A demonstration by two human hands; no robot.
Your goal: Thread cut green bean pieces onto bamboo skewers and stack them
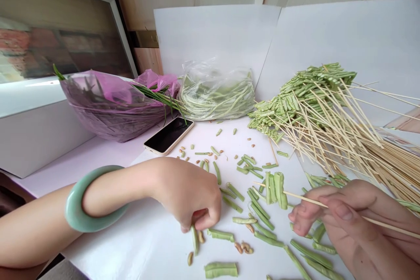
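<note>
White sheet [131, 245] on the table, white boards [213, 35] propped behind. Your left fingers [205, 221] pinch narrow on a green bean piece [195, 240]; your right hand [341, 223] grips a bamboo skewer [370, 218].

Left forearm [131, 188] extended from near left, left hand [187, 194] curled downward; right hand [348, 223] at near right, fingers [303, 212] pinched together.
</note>
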